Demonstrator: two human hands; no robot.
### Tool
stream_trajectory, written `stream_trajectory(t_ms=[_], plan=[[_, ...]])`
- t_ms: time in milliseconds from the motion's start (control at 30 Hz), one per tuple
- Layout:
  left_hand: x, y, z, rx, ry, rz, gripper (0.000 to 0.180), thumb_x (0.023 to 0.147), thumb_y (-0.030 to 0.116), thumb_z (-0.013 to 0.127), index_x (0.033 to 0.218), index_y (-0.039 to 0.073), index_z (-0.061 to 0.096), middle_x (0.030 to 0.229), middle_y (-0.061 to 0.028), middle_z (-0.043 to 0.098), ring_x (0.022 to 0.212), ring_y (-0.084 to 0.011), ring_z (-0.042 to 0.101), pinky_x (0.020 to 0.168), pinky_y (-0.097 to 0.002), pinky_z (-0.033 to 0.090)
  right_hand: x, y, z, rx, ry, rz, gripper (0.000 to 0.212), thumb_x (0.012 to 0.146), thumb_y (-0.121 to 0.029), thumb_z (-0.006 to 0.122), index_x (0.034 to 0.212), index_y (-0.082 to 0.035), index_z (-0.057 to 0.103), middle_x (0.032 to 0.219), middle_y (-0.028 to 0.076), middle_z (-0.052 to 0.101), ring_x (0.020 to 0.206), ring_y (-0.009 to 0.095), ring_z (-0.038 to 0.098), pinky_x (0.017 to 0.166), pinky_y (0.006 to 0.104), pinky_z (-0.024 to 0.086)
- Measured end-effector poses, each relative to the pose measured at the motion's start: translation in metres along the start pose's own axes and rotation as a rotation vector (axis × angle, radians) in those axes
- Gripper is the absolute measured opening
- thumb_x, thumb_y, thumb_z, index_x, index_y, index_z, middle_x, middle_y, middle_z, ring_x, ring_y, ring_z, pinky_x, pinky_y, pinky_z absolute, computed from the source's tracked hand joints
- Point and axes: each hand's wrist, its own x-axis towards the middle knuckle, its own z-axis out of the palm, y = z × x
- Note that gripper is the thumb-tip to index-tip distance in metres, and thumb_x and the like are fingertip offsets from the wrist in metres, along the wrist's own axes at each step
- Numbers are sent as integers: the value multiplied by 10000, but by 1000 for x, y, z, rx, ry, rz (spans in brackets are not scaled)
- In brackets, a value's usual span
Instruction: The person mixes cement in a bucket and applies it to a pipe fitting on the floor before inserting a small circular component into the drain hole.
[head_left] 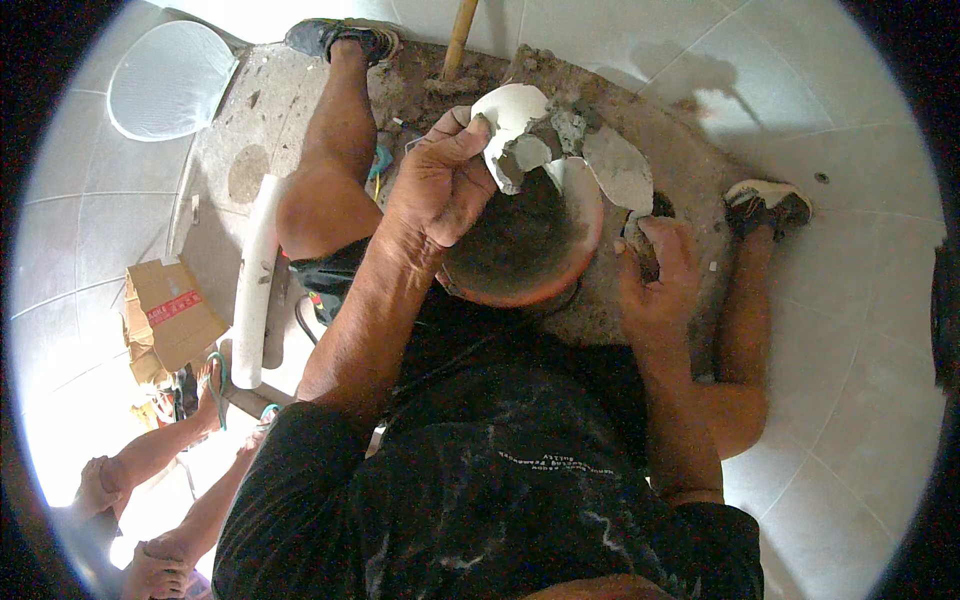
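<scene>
Here, in the head view, the left hand (442, 180) pinches a curved white piece (510, 108) between thumb and fingers, by the round tub's far side (583, 262); rightward, the right hand (660, 268) has fingers curled around a trowel (618, 170).

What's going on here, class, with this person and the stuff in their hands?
A person is working over a round container between their spread legs. Their left hand holds up a curved white piece with grey paste on it. Their right hand grips a trowel, its grey blade close to that paste; whether they touch is hard to tell. Another person's legs show at the lower left.
</scene>
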Motion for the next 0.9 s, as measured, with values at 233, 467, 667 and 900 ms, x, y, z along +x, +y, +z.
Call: stream_trajectory(t_ms=[233,467,667,900], plan=[[4,9,-1,-23,-9,47,158,1027,68,532,1160,-12,561,1191,-154,654,1128,-277,633,1020,-442,504,-15,14,1,181,-55,135,297,847,-126,754,1102,-32,636,987,146,675,903,279,657,765,401,532],[9,5,-8,85,48,125,43,1003,19,556,1023,9,593,1072,-138,683,1001,-250,665,925,-434,543,3,-22,-1,689,-202,541,287,920,-191,744,1127,-29,629,918,82,686,730,157,652,644,317,535],[-2,6,5,299,192,137,73,976,110,634,974,55,587,972,-92,674,926,-202,658,794,-368,531,-1,-10,15,193,-136,3,321,860,-122,741,1145,-18,636,993,172,666,896,337,656,790,428,537],[10,8,-11,253,391,52,131,921,74,695,824,76,607,872,-67,670,869,-208,660,815,-387,529,-14,-5,21,-17,-92,-125,290,827,-100,740,1087,-18,643,1038,200,646,917,406,634,851,465,530]])
